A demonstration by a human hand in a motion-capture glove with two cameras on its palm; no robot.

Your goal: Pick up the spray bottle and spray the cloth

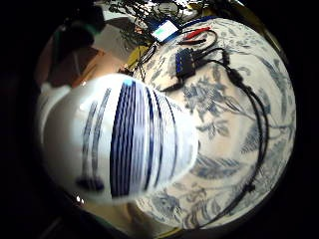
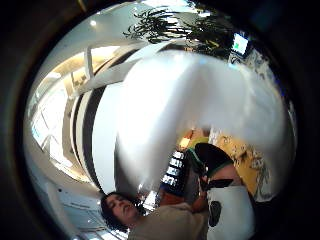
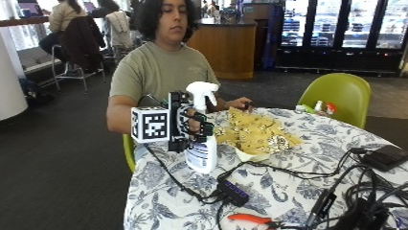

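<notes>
Bottle: the white plastic spray bottle with a blue-striped label stands upright near the table's near-left edge; whether its base touches the tablecloth cannot be told.
Hand: the black-gloved right hand has its fingers curled round the bottle's neck, below the white trigger head.
Cloth: the yellow patterned cloth lies crumpled just right of the bottle, apart from it.
Other hand: the bare left hand rests at the cloth's far edge.
Table: the round table with a white, blue-flowered tablecloth carries a dark blue hub and orange-handled pliers near the front.
Palm view: the bottle's striped body sits close over the tablecloth.
</notes>
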